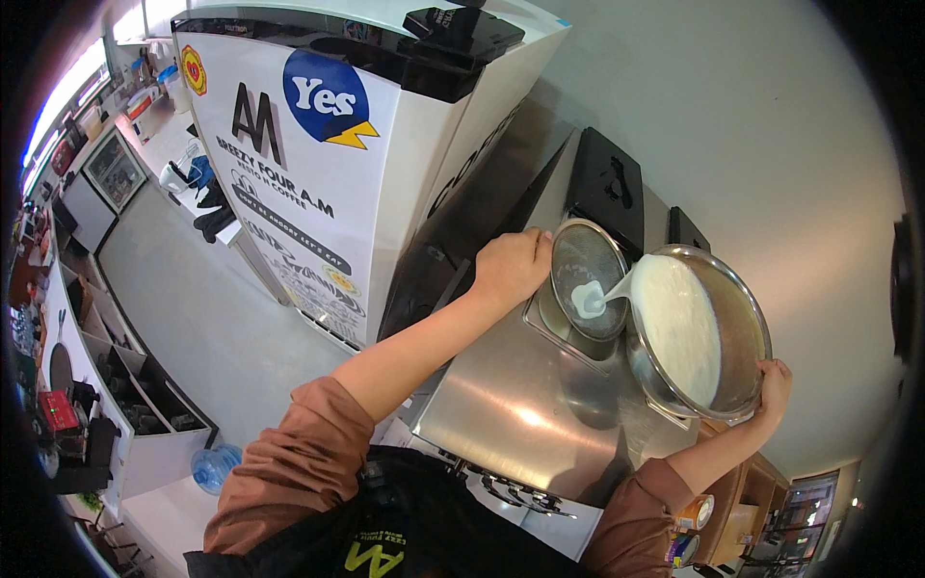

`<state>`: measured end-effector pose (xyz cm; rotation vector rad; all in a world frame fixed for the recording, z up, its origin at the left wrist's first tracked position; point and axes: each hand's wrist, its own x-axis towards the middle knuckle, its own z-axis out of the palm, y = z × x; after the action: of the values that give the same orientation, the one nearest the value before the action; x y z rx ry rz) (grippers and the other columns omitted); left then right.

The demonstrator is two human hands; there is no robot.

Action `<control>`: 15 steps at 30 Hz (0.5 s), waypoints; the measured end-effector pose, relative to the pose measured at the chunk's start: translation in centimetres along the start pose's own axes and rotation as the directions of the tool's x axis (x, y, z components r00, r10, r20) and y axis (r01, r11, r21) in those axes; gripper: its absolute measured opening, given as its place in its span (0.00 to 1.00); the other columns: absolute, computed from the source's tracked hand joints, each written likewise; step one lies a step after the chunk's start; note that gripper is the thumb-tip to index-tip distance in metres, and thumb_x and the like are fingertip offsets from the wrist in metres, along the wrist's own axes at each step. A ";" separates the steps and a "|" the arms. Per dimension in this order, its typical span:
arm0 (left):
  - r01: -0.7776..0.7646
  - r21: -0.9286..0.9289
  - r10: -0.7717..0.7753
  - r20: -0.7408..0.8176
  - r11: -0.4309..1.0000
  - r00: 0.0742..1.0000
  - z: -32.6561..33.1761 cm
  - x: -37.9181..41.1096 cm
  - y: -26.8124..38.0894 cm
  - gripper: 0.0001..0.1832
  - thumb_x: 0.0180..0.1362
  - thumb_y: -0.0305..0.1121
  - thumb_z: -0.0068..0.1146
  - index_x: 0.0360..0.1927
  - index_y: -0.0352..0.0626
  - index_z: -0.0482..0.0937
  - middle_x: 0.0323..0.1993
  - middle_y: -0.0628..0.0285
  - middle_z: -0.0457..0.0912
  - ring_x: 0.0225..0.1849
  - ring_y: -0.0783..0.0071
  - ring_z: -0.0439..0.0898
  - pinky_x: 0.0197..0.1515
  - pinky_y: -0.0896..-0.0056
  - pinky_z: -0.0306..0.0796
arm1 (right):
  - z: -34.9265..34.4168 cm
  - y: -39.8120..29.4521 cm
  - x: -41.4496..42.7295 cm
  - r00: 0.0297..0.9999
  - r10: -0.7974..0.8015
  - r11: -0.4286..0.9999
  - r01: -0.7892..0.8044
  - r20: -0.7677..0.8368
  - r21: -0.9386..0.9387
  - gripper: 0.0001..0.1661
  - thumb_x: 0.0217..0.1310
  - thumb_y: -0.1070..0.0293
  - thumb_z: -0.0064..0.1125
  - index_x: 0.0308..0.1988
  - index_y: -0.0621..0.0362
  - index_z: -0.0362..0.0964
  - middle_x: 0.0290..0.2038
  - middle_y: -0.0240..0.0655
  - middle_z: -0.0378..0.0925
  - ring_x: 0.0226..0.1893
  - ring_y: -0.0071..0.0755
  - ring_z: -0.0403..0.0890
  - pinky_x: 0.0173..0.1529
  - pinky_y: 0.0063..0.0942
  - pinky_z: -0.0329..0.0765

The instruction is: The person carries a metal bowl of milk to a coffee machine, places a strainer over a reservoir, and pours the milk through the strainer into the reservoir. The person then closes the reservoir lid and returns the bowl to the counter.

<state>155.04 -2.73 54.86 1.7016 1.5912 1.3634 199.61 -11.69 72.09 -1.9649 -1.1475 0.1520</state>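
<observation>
My left hand (513, 267) grips the edge of a round fine-mesh strainer (587, 267), which sits over an opening in the steel top of a machine (520, 412). On the right, my right hand (775, 390) holds the rim of a large steel bowl (744, 311), tilted towards the strainer. Creamy white liquid (679, 325) fills the bowl's lower side and runs over its lip in a thin stream. A small white pool (589, 298) lies on the mesh. Wire handles of hopper parts show below the strainer and under the bowl. The inside of the opening is mostly hidden.
Behind the strainer a black lid (605, 191) leans against the wall, with a smaller black piece (689, 230) beside it. A tall white freezer (303, 173) bearing writing stands at the left. Levers (520, 495) line the machine's front. A blue water jug (215, 468) is on the lower left.
</observation>
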 end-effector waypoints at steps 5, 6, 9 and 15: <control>0.014 -0.006 -0.014 -0.010 1.000 1.000 0.0 0.1 -0.2 0.19 0.62 0.41 0.39 0.29 0.36 0.76 0.24 0.43 0.78 0.31 0.43 0.78 0.36 0.48 0.69 | 0.5 -1.0 -0.8 1.000 0.019 0.998 -0.019 0.001 0.051 0.06 0.44 0.73 0.51 0.19 0.60 0.63 0.18 0.27 0.64 0.20 0.23 0.63 0.26 0.23 0.62; 0.025 -0.007 -0.025 -0.010 1.000 1.000 0.0 0.1 -0.2 0.19 0.62 0.41 0.39 0.30 0.36 0.76 0.24 0.43 0.78 0.31 0.43 0.78 0.36 0.48 0.69 | 0.7 -1.6 -1.4 1.000 0.017 0.998 -0.017 -0.009 0.060 0.06 0.43 0.73 0.51 0.19 0.60 0.63 0.18 0.27 0.64 0.20 0.23 0.63 0.26 0.23 0.61; 0.040 0.019 -0.039 -0.005 0.999 0.999 0.1 0.2 -0.1 0.19 0.62 0.42 0.40 0.31 0.37 0.76 0.24 0.44 0.78 0.32 0.44 0.78 0.36 0.48 0.70 | 0.7 -2.1 -2.0 1.000 0.009 0.999 -0.007 -0.030 0.053 0.06 0.43 0.73 0.51 0.19 0.60 0.63 0.18 0.26 0.64 0.20 0.22 0.63 0.26 0.23 0.61; 0.059 0.009 -0.059 0.005 0.998 0.998 0.1 0.2 -0.2 0.18 0.61 0.42 0.41 0.33 0.37 0.77 0.25 0.45 0.79 0.32 0.46 0.79 0.36 0.50 0.70 | 0.8 -1.8 -1.6 0.998 0.011 1.000 -0.012 -0.055 -0.022 0.09 0.41 0.73 0.51 0.17 0.58 0.58 0.17 0.26 0.58 0.20 0.23 0.58 0.26 0.24 0.57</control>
<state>155.00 -2.45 54.76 1.6484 1.6336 1.3241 197.15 -12.01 72.42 -1.9839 -1.1074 0.0910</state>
